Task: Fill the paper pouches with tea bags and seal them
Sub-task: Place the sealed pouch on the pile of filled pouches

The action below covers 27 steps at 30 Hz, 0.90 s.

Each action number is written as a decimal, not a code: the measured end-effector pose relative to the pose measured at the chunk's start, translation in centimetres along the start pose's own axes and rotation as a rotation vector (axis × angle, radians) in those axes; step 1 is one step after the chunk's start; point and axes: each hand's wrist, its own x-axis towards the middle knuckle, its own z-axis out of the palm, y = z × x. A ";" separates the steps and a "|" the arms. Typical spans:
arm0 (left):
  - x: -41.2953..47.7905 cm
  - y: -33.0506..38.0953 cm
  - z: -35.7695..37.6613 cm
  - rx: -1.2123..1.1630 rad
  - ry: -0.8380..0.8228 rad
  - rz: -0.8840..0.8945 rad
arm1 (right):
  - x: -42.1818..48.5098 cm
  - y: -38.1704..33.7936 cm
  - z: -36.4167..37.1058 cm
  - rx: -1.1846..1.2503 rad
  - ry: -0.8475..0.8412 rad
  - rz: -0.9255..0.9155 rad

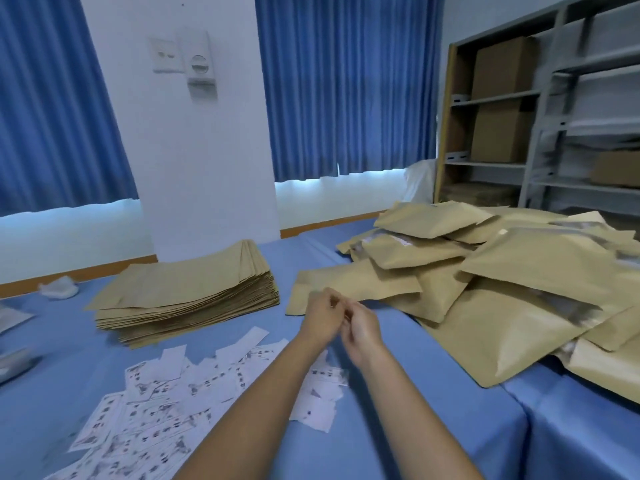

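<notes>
Two bare forearms [263,403] reach from the near edge toward the middle. The left hand [320,315] and right hand [362,329] meet, fingers [329,296] curled and touching; whether they pinch anything is unclear.

Neat stack of flat brown pouches [187,289], one loose pouch [349,281] beside it, puffy pouches [519,268] heaped right.

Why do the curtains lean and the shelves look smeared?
Head view: the wide-angle lens tilts the curtains and pillar; the shelves at the right edge are blurred; lighting is flat and bluish, with a bright strip below the curtains.
</notes>
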 end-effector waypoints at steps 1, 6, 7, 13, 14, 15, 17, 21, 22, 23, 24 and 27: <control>0.1 -1.1 -1.7 0.112 0.108 0.037 | 0.0 1.4 1.3 -0.002 -0.024 0.032; 1.8 -6.8 -11.2 0.898 0.505 0.005 | 0.1 8.3 7.0 -0.043 -0.097 0.199; 2.3 -7.9 -12.9 0.953 0.478 -0.049 | 0.1 9.6 7.8 -0.073 -0.103 0.225; 5.4 -13.3 -18.0 1.184 0.216 -0.111 | 1.1 13.3 9.0 -0.258 -0.115 0.289; 5.7 -13.6 -17.9 1.187 0.191 -0.087 | 1.3 13.4 9.0 -0.285 -0.113 0.289; 5.9 -13.7 -17.6 1.196 0.174 -0.072 | 1.2 13.3 9.1 -0.307 -0.112 0.290; 6.2 -13.4 -16.9 1.225 0.187 -0.058 | 1.3 13.3 8.9 -0.323 -0.105 0.295; 5.5 -12.8 -16.7 1.149 0.259 0.005 | 1.6 13.6 8.3 -0.294 -0.141 0.291; 4.9 -12.4 -17.0 1.098 0.302 0.025 | 1.6 13.7 8.4 -0.279 -0.149 0.284; 4.0 -11.9 -17.5 1.025 0.377 0.075 | 1.6 13.5 8.5 -0.250 -0.156 0.271; 2.9 -11.4 -18.2 0.937 0.446 0.162 | 1.4 13.3 8.8 -0.195 -0.163 0.256; -1.1 -10.8 -21.1 0.709 0.435 0.540 | 0.5 12.1 10.1 0.082 -0.275 0.251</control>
